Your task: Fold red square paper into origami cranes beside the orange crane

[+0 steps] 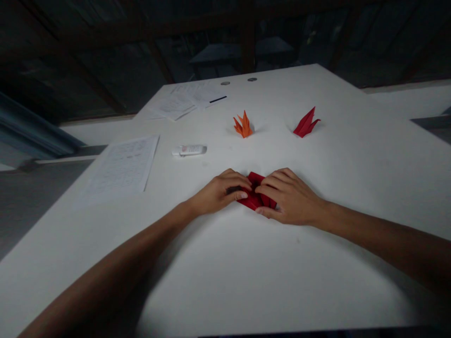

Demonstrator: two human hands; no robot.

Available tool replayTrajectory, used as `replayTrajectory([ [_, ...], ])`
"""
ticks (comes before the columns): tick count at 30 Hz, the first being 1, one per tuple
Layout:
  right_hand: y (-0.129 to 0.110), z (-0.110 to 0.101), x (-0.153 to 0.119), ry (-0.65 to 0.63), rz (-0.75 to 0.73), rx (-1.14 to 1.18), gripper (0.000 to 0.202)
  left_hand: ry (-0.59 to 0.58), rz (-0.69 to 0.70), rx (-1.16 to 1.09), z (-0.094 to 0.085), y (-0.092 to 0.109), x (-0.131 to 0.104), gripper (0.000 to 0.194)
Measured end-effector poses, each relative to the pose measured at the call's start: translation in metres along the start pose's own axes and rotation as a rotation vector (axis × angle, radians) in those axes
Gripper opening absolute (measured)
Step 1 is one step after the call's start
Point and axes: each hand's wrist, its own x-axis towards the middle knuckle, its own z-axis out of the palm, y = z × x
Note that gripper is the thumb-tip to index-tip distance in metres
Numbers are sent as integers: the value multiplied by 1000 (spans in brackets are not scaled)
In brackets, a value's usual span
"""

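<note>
A partly folded sheet of red paper [251,200] lies on the white table between my two hands. My left hand [225,191] grips its left side, with the thumb at the near edge and the fingers curled over the top. On the right side, my right hand [287,197] has its fingers bent over the paper and its thumb at the lower edge. Both hands hide parts of the paper. Beyond them stand an orange folded paper figure [243,126] and a red folded paper figure [306,124].
The white table [275,272] also bears a white tube-like item [190,149] left of the figures. Printed sheets [123,164] lie at the left, more papers [176,101] farther back, beside a dark strip [218,99]. Two small round objects sit near the far edge.
</note>
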Motion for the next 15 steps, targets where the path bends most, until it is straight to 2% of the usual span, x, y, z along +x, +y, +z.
replayTrajectory([
  [7,-2,-1,0,-15,-27,-73,35,-134,6,30,-7,4,1,21],
  [12,-4,0,-1,-18,-3,-79,42,-23,-50,92,3,0,3,22],
  [15,-5,2,0,-23,40,-37,41,65,-146,112,12,-2,3,32],
])
